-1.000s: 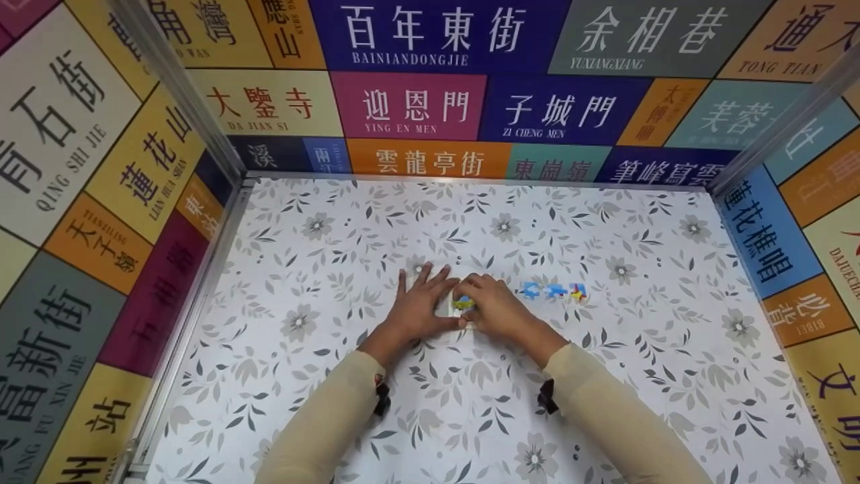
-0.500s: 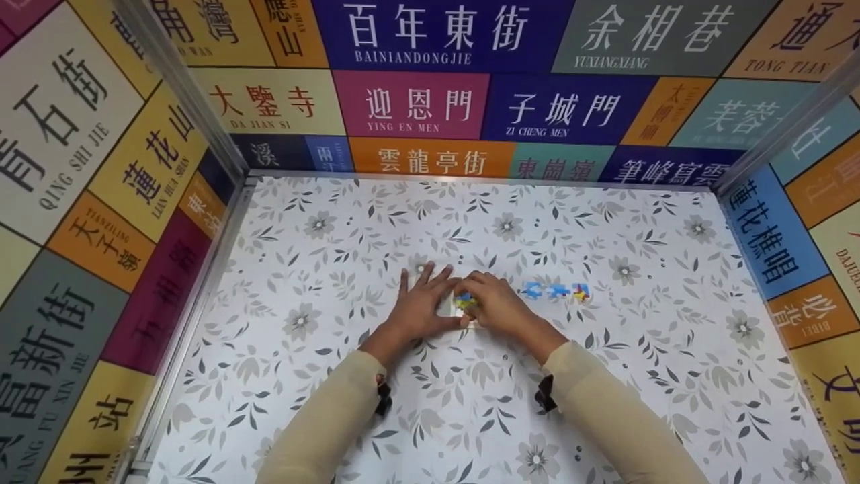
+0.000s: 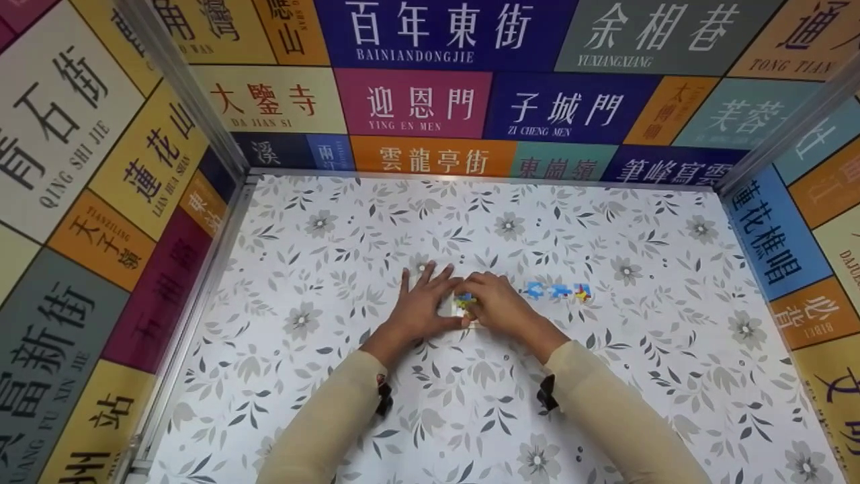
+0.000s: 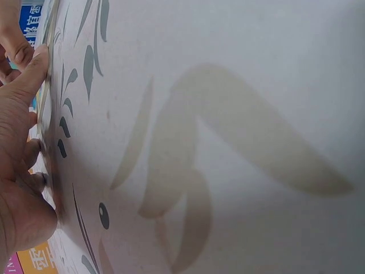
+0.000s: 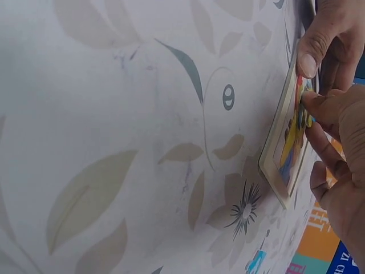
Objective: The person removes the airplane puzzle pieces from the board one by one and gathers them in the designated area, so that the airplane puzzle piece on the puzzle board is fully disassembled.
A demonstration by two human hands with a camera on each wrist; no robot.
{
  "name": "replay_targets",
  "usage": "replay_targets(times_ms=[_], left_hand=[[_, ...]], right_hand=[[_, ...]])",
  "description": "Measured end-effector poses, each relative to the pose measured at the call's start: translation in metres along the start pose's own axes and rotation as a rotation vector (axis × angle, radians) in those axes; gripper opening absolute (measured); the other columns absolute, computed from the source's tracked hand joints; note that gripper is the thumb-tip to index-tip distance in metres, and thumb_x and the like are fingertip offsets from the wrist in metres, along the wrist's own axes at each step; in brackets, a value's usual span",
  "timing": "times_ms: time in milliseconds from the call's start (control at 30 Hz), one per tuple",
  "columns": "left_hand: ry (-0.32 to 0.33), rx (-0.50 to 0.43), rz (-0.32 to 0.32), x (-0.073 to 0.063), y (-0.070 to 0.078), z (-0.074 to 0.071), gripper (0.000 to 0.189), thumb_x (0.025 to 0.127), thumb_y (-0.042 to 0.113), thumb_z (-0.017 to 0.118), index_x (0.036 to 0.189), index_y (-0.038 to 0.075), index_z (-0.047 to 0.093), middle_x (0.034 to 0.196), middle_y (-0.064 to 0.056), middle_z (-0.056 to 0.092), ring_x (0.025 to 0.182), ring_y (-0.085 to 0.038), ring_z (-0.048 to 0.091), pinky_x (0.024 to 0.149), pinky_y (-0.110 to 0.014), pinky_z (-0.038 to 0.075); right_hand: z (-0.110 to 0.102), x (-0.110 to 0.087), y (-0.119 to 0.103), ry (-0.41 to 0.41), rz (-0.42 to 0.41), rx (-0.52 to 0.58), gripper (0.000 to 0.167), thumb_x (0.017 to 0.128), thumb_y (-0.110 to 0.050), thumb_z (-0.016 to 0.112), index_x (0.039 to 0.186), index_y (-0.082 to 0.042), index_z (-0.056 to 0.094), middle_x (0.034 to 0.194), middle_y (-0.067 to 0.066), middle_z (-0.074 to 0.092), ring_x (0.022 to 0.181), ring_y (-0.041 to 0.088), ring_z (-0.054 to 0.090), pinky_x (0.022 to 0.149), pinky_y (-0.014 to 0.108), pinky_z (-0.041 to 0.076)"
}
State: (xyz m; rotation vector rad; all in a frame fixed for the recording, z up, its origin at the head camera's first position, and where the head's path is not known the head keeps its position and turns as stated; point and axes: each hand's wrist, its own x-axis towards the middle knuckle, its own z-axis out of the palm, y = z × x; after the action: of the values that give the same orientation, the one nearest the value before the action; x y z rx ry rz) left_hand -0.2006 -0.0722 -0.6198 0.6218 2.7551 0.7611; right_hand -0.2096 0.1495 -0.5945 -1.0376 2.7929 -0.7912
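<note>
A small wooden-framed jigsaw puzzle board (image 5: pixel 275 185) with a colourful picture lies on the patterned tabletop between both hands. My left hand (image 3: pixel 418 306) rests on its left side with the fingers spread; the thumb presses near the front edge. From the right, my right hand (image 3: pixel 500 302) reaches over the board and pinches a small puzzle piece (image 5: pixel 311 121) between thumb and fingers, right at the picture surface. Those fingers hide most of the piece. In the head view only a blue, yellow and green patch of the board shows between the hands.
Three loose blue puzzle pieces lie in a row right of the hands: a left one (image 3: pixel 535 290), a middle one (image 3: pixel 560 291) and one with red and yellow (image 3: pixel 582 292). Sign-printed panels (image 3: pixel 413 104) wall the table at the back and both sides.
Both hands stay in nearly the same place over the board. The right fingertips shift slightly at the piece, and the head view drifts a little. The loose pieces lie as before.
</note>
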Motion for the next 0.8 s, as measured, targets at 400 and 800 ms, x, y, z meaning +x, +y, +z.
replay_targets(times_ms=[400,800], left_hand=[[-0.013,0.015,-0.002,0.001,0.001,0.0,0.092,0.094,0.072,0.074,0.17,0.028,0.046,0.185,0.003,0.026,0.175,-0.034,0.011,0.135,-0.075,-0.007],[-0.016,0.023,-0.003,0.001,-0.001,0.001,0.093,0.094,0.074,0.072,0.171,0.028,0.045,0.185,0.001,0.026,0.175,-0.034,0.01,0.136,-0.074,-0.007]], right_hand=[[-0.003,-0.005,0.003,0.015,-0.023,-0.089,0.029,0.099,-0.01,0.08,0.127,-0.016,0.079,0.129,0.008,0.077,0.116,0.035,0.066,0.096,0.067,0.053],[-0.017,-0.027,0.015,0.025,0.008,-0.122,0.026,0.101,-0.016,0.082,0.127,-0.017,0.081,0.13,0.006,0.077,0.12,0.032,0.062,0.102,0.065,0.047]])
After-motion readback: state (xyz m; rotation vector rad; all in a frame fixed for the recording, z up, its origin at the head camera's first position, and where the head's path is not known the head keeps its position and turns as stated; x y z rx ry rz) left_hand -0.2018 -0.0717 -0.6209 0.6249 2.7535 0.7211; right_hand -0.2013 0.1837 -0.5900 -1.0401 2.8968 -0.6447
